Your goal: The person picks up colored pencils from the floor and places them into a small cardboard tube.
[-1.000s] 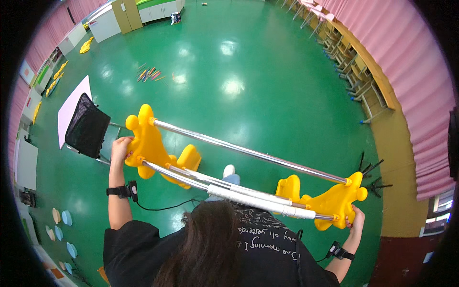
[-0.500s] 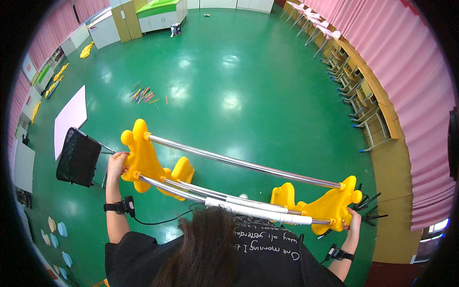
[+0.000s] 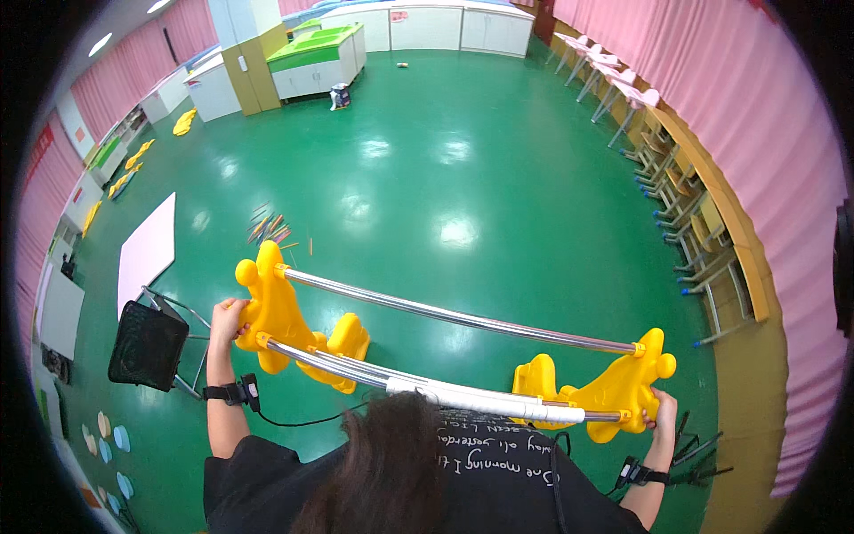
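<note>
I hold a rack between my two hands, its yellow plastic end pieces joined by long shiny metal bars [image 3: 463, 314]. My left hand [image 3: 229, 320] grips the outer edge of the left end piece [image 3: 283, 311], which has rounded knobs on top. On the other side, my right hand [image 3: 662, 411] is closed on the outer edge of the right end piece [image 3: 614, 389]. White sleeves [image 3: 485, 400] cover part of the near bars, close to my chest. Yellow feet [image 3: 349, 341] stick out inward from both ends. Hair hides some of the near side.
Coloured sticks [image 3: 269, 228] lie scattered on the green floor beyond the rack. To the left stand a black chair [image 3: 147, 345] and a pale pink board [image 3: 151, 249]. Wooden chairs [image 3: 703, 231] line the right wall under a pink curtain [image 3: 712, 116]. Black stand legs [image 3: 698, 449] are near my right hand.
The view has tilted up, showing more of the far cabinets. The rack sits slightly lower and further right in the picture. Both hands keep their hold on it.
</note>
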The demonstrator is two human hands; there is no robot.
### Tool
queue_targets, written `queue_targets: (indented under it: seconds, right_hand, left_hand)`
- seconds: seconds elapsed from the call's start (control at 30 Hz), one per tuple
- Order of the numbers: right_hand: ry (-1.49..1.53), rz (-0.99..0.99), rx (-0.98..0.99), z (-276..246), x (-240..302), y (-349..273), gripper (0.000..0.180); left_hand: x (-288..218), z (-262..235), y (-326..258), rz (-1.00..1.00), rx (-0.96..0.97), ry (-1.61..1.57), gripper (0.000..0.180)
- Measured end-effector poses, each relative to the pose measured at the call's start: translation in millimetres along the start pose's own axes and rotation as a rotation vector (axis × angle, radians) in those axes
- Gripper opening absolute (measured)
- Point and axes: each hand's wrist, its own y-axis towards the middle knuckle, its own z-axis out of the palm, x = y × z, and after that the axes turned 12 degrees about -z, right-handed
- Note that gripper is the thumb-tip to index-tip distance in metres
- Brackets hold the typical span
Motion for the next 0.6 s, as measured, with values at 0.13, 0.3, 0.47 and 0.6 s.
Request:
queue_targets:
  seconds: [0.13, 0.3, 0.47, 0.6]
  right_hand:
    - [-0.033, -0.020, 0.031, 17.3, 20.0, 63.3, 0.043]
    - [-0.039, -0.060, 0.069, 53.2, 59.8, 132.8, 0.043]
    - [-0.058, -0.091, 0.067, 100.0, 95.9, 199.2, 0.041]
    - [-0.075, -0.074, 0.063, 151.9, 152.8, 266.5, 0.037]
  left_hand:
    - [-16.2, 30.9, 10.1, -0.048, -0.016, -0.030, 0.024]
    - [-42.7, 76.5, 48.3, -0.054, -0.050, -0.096, 0.024]
    - [-77.5, 123.3, 110.4, -0.036, -0.094, -0.075, 0.024]
    - [-145.1, 175.6, 174.4, -0.030, -0.135, 0.023, 0.023]
